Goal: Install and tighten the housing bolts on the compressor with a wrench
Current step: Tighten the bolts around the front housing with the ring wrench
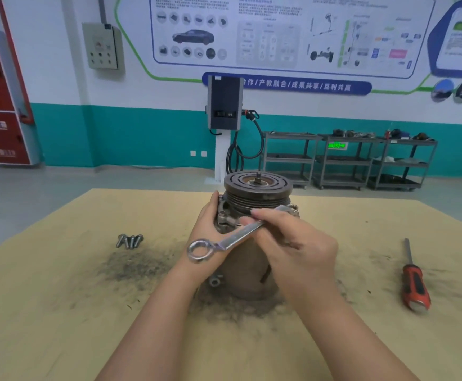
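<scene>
Both forearms reached in over the soiled table (59,312): the right hand (293,243) pinched the wrench (234,239) mid-shaft, its far end at the compressor (254,213) flange, while the left hand (210,224) curled round the housing. Four loose bolts (130,240) lay well apart to the left. With so light a grip the wrench could probably slip off the bolt head and round it, or tip the upright compressor.

Bolts (129,240) left — screwdriver (414,281) right

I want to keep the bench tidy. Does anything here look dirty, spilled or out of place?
Yes. Dark gritty debris is scattered over the tan table cover, thickest left of the compressor and around its base. Four bolts lie loose beside that patch, not yet installed. The red-handled screwdriver lies apart at the right.
</scene>
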The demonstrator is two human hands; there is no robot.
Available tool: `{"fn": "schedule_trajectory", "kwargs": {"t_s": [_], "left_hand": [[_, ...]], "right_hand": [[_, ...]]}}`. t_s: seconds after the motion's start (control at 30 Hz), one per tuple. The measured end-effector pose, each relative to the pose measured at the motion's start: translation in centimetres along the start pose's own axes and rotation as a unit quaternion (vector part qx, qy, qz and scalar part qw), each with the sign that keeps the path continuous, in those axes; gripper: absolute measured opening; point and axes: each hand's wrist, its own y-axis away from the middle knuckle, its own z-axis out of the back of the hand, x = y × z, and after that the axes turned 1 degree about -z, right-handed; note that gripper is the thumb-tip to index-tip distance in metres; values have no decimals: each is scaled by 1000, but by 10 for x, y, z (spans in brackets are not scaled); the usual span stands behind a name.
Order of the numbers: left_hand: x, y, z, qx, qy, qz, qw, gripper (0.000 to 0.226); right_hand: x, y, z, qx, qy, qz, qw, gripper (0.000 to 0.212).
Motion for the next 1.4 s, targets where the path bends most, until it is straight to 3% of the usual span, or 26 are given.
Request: {"fn": "schedule_trajectory", "kwargs": {"t_s": [0.07, 0.17, 0.27, 0.4, 0.57, 0.67, 0.73, 0.77, 0.9, 1.0, 1.1, 1.2, 1.23, 1.3, 1.33, 1.4], "left_hand": [[-3, 4, 2, 10, -4, -1, 1000, 103], [-6, 12, 5, 19, -79, -27, 996, 80], [-9, 14, 5, 22, -76, -32, 996, 62], [-9, 14, 5, 25, -73, -33, 996, 67], [-4, 12, 6, 27, -72, -43, 996, 89], [-5, 11, 6, 25, -68, -52, 996, 68], [-5, 11, 6, 30, -66, -54, 996, 70], [-4, 10, 6, 32, -62, -49, 996, 77], [-3, 10, 7, 36, -51, -52, 997, 76], [-1, 9, 7, 40, -46, -57, 996, 67], [0, 7, 6, 40, -39, -58, 997, 56], [3, 4, 7, 37, -29, -61, 997, 73], [3, 5, 8, 34, -21, -54, 998, 80], [3, 6, 8, 34, -17, -52, 998, 73], [2, 7, 8, 39, -27, -54, 997, 67], [0, 8, 7, 40, -37, -51, 997, 66]], "right_hand": [[-2, -8, 13, -26, -32, 13, 999, 10], [-7, -15, 32, -59, -119, -82, 988, 14], [-14, -24, 41, -139, -271, -233, 924, 35], [-26, -32, 45, -147, -417, -369, 818, 53], [-35, -30, 39, -116, -445, -436, 774, 50], [-37, -30, 40, -114, -461, -467, 746, 38], [-34, -26, 38, -135, -443, -456, 760, 37], [-31, -22, 36, -149, -413, -433, 787, 38], [-16, 1, 27, -144, -217, -222, 940, 32], [-9, 11, 18, -96, -131, -87, 983, 28], [-2, 17, 5, -21, -75, 19, 997, 9], [0, 16, 2, 41, -67, 19, 997, 17], [0, 14, 5, 40, -59, 24, 997, 19], [-1, 7, 14, 18, -66, 23, 997, 15], [1, 2, 18, 1, -93, 1, 996, 9], [5, -5, 24, -66, -167, -83, 980, 21]]}}
